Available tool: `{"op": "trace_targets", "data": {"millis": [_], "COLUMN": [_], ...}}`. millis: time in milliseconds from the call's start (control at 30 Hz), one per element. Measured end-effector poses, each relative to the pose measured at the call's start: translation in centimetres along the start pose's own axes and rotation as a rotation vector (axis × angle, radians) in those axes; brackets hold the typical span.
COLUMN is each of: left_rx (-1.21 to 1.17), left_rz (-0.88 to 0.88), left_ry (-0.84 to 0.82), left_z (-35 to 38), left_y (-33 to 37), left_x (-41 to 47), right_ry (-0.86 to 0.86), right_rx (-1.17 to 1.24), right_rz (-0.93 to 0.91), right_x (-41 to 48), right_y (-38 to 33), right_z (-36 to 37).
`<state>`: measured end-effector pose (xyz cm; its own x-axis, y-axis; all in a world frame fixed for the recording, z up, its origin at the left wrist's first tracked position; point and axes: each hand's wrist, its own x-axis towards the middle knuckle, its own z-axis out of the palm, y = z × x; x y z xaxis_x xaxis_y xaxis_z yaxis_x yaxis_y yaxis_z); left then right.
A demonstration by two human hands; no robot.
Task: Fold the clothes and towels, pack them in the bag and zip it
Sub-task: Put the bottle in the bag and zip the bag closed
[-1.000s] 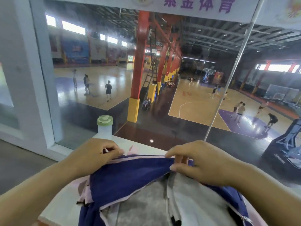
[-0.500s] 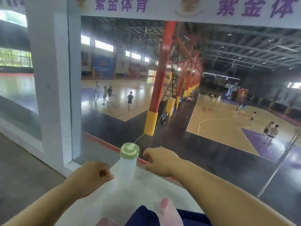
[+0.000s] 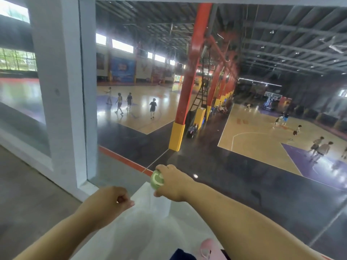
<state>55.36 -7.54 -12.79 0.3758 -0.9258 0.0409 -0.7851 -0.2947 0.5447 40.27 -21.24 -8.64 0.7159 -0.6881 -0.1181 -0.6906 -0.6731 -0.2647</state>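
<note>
A clear bottle [image 3: 155, 201] with a green lid [image 3: 157, 182] stands at the far end of the white table [image 3: 131, 231]. My right hand [image 3: 173, 182] wraps around the lid from the right. My left hand [image 3: 110, 201] hovers just left of the bottle, curled into a fist with nothing in it. Only a scrap of the navy and pink bag [image 3: 199, 251] shows at the bottom edge; the clothes and towels are out of sight.
A large glass window [image 3: 206, 109] rises right behind the table and looks down on a basketball hall with people playing. A white pillar [image 3: 60, 91] stands at the left. Grey floor [image 3: 24, 203] lies left of the table.
Both hands let go of the bag's opening and reached forward. My right hand moved onto the bottle's lid and closed on it. The view lifted away from the bag.
</note>
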Motion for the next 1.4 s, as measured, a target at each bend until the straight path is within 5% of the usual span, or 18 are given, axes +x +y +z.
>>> {"op": "trace_targets", "data": {"millis": [233,567,900,1033,1167,1300,1400], "left_rx": [-0.041,-0.24,0.183,0.251,0.172,0.361,0.497], "left_rz": [0.115,0.4,0.65,0.594,0.553,0.732,0.575], "left_ry": [0.001,-0.076,-0.177,-0.179,-0.091,0.034,0.072], "left_z": [-0.6,0.3,3.8,4.3,4.3,4.4,3.8], "left_y": [4.1,12.5,13.6,13.8,13.5,13.3,13.9], "left_x": [-2.5,-11.6,-17.2,-17.2,-16.7,-16.0,-15.6], "right_ry": [0.095,0.46,0.652,0.708,0.75,0.78,0.777], "right_rx": [-0.307,-0.05,0.227,0.343,0.454,0.591,0.658], "right_rz": [0.042,0.084,0.089,0.123,0.149,0.119,0.051], "right_x": [-9.3,-25.7,-33.2,-33.9,-34.1,-34.0,-33.7], "right_y": [1.7,5.3,5.8,6.0,6.4,6.8,6.6], "right_z": [-2.9,-4.4,-1.4,-0.4,0.2,0.5,0.4]}}
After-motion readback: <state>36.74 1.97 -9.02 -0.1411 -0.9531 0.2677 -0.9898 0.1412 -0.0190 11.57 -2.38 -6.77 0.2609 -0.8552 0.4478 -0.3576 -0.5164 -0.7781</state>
